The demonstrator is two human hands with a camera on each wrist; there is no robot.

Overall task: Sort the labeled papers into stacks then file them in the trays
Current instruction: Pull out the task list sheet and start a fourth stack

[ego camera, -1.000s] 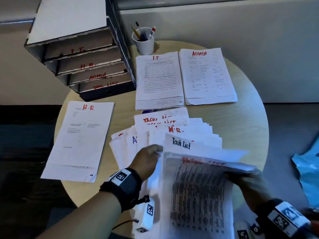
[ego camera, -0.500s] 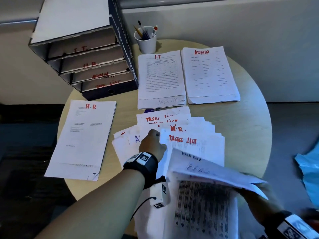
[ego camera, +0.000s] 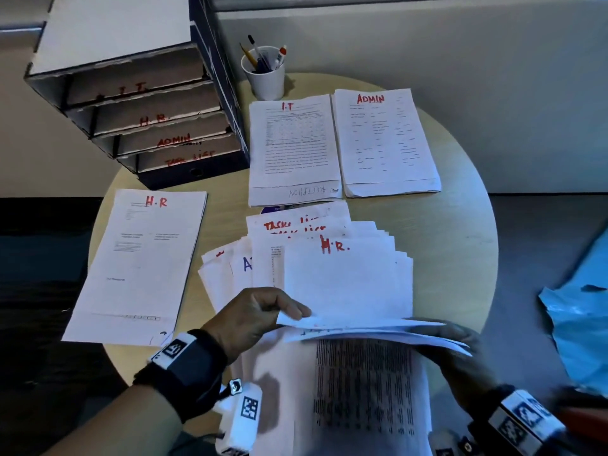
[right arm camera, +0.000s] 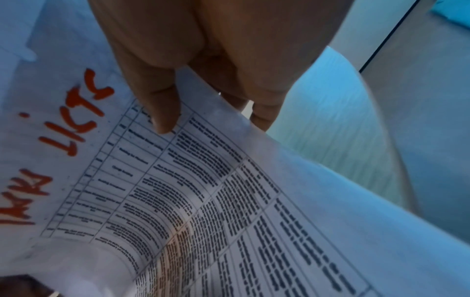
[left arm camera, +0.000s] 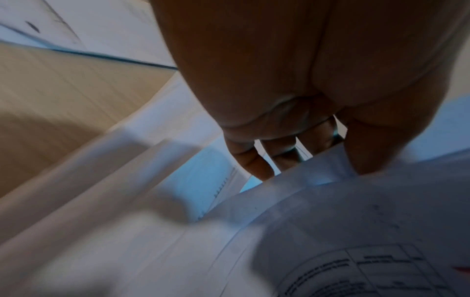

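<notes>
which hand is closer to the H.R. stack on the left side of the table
Left. The left hand pinches loose sheets just right of the H.R. stack; the right hand holds sheets farther right, near the table's edge.

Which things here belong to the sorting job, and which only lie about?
Belong to the job:
H.R stack
I.T stack
ADMIN stack
fanned unsorted papers
Task List sheets, held by the left hand and right hand
labeled trays

Just lying about:
pen cup
blue plastic
</notes>
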